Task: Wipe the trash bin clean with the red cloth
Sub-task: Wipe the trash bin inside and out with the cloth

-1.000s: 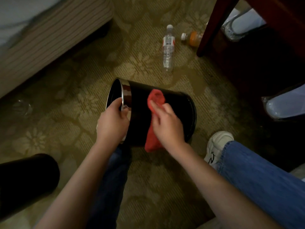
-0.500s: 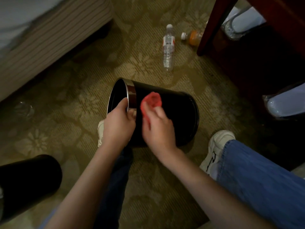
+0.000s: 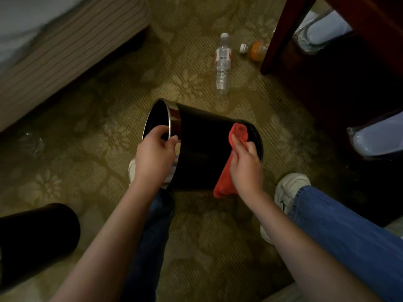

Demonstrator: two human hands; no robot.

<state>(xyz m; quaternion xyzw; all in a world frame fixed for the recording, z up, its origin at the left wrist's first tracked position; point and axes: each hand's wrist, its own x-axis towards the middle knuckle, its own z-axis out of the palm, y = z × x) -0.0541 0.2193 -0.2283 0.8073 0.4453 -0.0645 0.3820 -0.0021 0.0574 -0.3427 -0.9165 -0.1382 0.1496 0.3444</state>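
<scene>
Head view
- Trash bin: the black trash bin (image 3: 200,149) sits in the middle of the frame, tipped on its side. Its shiny rim and open mouth face left and its base faces right.
- My left hand: my left hand (image 3: 154,158) grips the rim on the near side of the mouth, with my fingers curled over the metal edge into the opening.
- My right hand: my right hand (image 3: 246,168) lies on the bin's outer wall near the base. My fingers are stretched nearly straight and press the cloth flat against the black side.
- Red cloth: the red cloth (image 3: 238,132) bunches just above my fingertips, passes under my palm and hangs below the bin's lower edge.
- Floor: a patterned olive carpet (image 3: 87,149) lies under everything.
- Upper middle: a clear water bottle (image 3: 222,64) lies on the carpet, with an orange bottle (image 3: 255,49) just to its right, beside a dark red furniture leg (image 3: 281,33).
- Upper left: the striped edge of a bed (image 3: 65,44).
- Lower left: a second black bin (image 3: 37,236) lies on its side.
- Lower right: my blue jeans leg (image 3: 349,236) and white shoe (image 3: 290,188).
</scene>
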